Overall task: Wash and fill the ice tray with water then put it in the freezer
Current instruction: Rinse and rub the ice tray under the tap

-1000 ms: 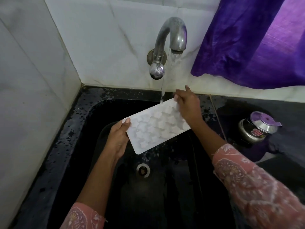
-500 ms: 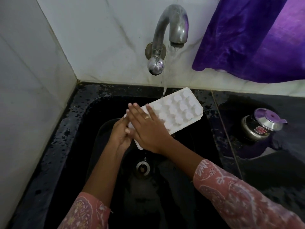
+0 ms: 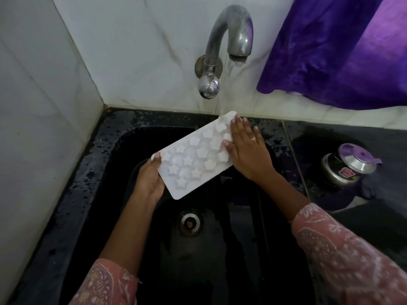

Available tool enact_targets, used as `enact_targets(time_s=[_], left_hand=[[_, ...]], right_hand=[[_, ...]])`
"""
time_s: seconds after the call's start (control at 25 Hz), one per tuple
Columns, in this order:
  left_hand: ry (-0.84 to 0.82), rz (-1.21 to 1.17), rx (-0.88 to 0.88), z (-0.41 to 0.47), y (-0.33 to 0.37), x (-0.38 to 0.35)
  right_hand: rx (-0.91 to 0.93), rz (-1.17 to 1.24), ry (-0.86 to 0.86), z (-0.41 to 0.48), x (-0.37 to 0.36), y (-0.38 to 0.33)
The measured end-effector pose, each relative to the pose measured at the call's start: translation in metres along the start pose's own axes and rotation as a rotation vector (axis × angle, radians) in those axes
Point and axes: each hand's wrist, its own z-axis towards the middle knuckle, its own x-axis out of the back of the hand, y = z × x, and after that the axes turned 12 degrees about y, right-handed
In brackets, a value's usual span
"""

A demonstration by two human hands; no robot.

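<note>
A white ice tray [image 3: 193,155] with star-shaped moulds is held slanted above the black sink [image 3: 114,155], its far corner under the water running from the steel tap [image 3: 233,36]. My left hand [image 3: 149,181] grips the tray's near left end, thumb over its edge. My right hand [image 3: 246,148] lies flat on the tray's far right end with straight fingers pressing the moulds.
The sink drain [image 3: 189,223] sits below the tray. A steel pot with a lid [image 3: 345,166] stands on the dark counter at right. A purple cloth [image 3: 341,51] hangs at the upper right. White tiled walls close off the left and the back.
My right hand has slid from the tray's near left end to its far right end. The tray's star-shaped side shows again, and water falls on its far corner.
</note>
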Motion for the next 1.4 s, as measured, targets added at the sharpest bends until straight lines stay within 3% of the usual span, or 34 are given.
enact_targets(time_s=[0.16, 0.28, 0.48, 0.6, 0.84, 1.16, 1.4], left_hand=[[0.022, -0.019, 0.022, -0.003, 0.002, 0.013], [0.050, -0.035, 0.042, -0.003, 0.007, 0.021], [0.034, -0.118, 0.149, -0.006, 0.013, 0.035], [0.074, -0.161, 0.219, -0.003, 0.016, 0.043], [0.217, 0.090, 0.292, -0.004, 0.017, 0.056], [0.168, -0.177, 0.204, -0.002, 0.017, 0.067], [0.144, -0.154, 0.109, 0.000, 0.010, 0.070]], right_hand=[[-0.346, 0.493, -0.082, 0.016, 0.010, -0.005], [-0.382, 0.698, -0.055, 0.019, 0.015, -0.013], [-0.413, 0.692, -0.132, 0.015, 0.012, -0.026], [-0.465, 0.819, -0.133, 0.004, 0.010, -0.036], [-0.537, 1.135, -0.114, -0.016, 0.021, -0.050], [-0.816, 1.434, -0.038, -0.032, 0.022, -0.049], [-0.871, 1.342, -0.061, -0.047, 0.024, -0.046]])
